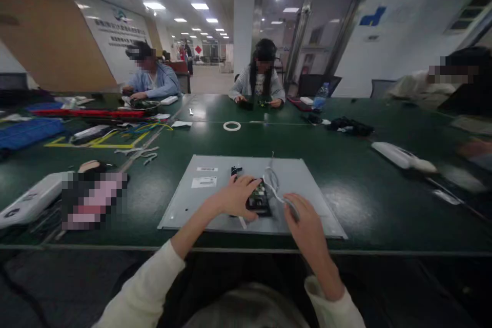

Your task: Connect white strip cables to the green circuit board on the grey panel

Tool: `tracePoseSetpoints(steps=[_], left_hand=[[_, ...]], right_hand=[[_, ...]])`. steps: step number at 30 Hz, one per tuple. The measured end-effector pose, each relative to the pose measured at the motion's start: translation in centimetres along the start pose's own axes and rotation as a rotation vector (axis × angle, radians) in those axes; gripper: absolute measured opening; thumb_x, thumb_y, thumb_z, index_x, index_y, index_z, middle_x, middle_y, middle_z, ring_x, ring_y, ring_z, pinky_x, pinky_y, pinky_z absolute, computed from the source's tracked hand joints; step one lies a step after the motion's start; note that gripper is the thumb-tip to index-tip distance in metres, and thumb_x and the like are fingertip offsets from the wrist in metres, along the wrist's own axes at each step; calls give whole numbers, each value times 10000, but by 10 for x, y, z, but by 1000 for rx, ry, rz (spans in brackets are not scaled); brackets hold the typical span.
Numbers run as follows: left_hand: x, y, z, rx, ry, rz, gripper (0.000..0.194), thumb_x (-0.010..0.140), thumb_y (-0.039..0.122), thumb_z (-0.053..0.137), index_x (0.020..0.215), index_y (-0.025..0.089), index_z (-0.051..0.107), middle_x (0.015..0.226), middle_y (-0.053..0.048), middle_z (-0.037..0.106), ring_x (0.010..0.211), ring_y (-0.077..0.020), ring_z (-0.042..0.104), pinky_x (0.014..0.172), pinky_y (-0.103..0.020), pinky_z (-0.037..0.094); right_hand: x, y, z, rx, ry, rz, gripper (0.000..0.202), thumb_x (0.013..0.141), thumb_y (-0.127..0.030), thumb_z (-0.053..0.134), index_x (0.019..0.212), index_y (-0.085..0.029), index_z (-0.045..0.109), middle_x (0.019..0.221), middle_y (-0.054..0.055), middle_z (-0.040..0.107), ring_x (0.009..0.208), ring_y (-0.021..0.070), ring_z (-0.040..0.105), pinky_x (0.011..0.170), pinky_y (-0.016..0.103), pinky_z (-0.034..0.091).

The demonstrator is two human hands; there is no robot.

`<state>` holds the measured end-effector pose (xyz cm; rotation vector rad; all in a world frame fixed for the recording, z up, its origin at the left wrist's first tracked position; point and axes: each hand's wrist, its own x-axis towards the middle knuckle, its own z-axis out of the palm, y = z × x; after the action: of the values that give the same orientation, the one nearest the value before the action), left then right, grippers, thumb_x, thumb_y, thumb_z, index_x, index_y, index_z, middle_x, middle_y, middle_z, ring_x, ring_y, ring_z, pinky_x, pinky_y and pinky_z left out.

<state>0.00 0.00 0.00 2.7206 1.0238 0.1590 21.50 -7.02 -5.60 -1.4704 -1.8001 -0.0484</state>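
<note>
Left hand [239,197] spread on board [261,202]; right hand [306,220], just right of it, pinches cable [275,192]; board's long axis unclear.

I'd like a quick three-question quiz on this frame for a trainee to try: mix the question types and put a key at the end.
1. Multiple choice. The person's left hand is over which thing?
A) a bottle
B) a black device with a circuit board
C) a red strip

2. True or false. The white ring lies on the grey panel.

3. Fill in the missing word. The pale cable leads to the person's ____ hand.

Key
1. B
2. False; it lies on the green table, beyond the panel's far edge.
3. right
</note>
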Motion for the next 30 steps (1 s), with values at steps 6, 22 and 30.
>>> tracePoseSetpoints(steps=[6,22,30], left_hand=[[1,-1,-2,-14,7,26,937,635,512,645,1399,174,221,1396,-146,343,1283,-334,303,1075,-530,152],[-9,0,-16,31,106,63,972,593,463,696,1402,216,217,1365,-134,355,1251,-330,327,1064,-497,177],[-20,18,-30,122,158,80,897,643,440,666,1394,218,228,1406,-148,295,1306,-329,250,1071,-510,141]], right_hand=[[8,1,-4,73,-71,44,285,866,-258,412,1066,-153,586,1082,105,604,1037,218,535,937,402,418],[64,44,-11,-133,-24,68,351,842,-276,386,1098,-129,576,1135,130,581,1081,234,519,960,397,388],[37,96,-1,-453,-119,159,427,863,-340,376,1205,-115,499,1226,184,493,1168,296,436,935,453,381]])
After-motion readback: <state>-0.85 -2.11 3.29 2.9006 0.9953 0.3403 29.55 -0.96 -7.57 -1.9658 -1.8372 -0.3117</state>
